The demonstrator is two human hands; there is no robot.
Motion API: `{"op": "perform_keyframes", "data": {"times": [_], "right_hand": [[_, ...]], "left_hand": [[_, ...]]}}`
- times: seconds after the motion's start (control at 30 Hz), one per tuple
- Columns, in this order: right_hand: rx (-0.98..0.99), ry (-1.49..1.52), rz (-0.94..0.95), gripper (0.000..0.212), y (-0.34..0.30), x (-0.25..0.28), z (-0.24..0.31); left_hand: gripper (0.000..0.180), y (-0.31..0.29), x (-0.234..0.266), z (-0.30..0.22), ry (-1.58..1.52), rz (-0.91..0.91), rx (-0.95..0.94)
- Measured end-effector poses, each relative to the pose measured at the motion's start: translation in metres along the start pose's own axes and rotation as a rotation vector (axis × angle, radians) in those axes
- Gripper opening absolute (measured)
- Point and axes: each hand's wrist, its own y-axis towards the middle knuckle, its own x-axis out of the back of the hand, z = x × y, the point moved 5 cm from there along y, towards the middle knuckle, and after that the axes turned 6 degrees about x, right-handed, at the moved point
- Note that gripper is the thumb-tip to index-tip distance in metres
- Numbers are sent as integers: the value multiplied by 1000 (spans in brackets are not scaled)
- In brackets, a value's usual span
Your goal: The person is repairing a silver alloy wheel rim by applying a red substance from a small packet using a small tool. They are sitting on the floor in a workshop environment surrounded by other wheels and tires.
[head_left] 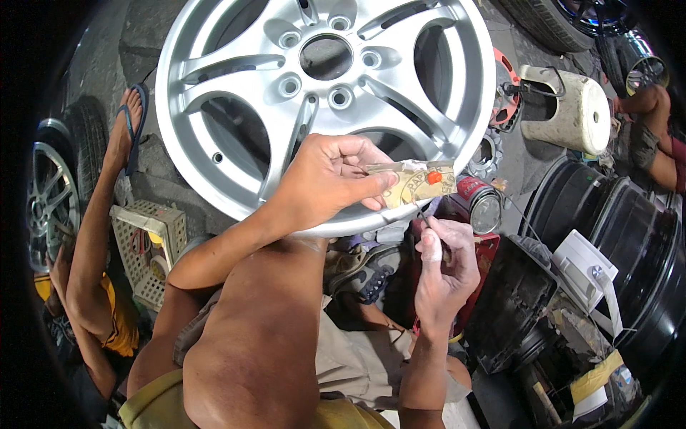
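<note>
My left hand is closed on a folded piece of printed tan paper, thumb on top, over the lower edge of the wheel. A small bright orange-red dab sits on the paper beside a whitish smear. My right hand, its fingers dusted white, pinches a thin dark stick-like tool; the tip points up at the paper's lower edge, and I cannot tell if they touch. Under my left hand lies a large silver alloy wheel, face up, with several spokes and bolt holes.
A red can, a white stool and stacked black rims stand to the right. At the left are a beige plastic basket and another person's leg. A second person sits at far right.
</note>
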Motion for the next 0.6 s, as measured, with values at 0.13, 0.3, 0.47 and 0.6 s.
{"op": "perform_keyframes", "data": {"times": [0.13,0.3,0.47,0.6], "right_hand": [[198,-171,9,23,0,-10,13],[293,-312,18,32,-8,-14,12],[265,-267,33,33,-11,-7,15],[266,-269,14,33,-6,-4,20]], "left_hand": [[22,3,1,4,-96,15,131],[23,1,3,6,-123,-7,178],[21,2,5,3,-43,-43,66],[19,-4,2,0,51,-87,-51]]}}
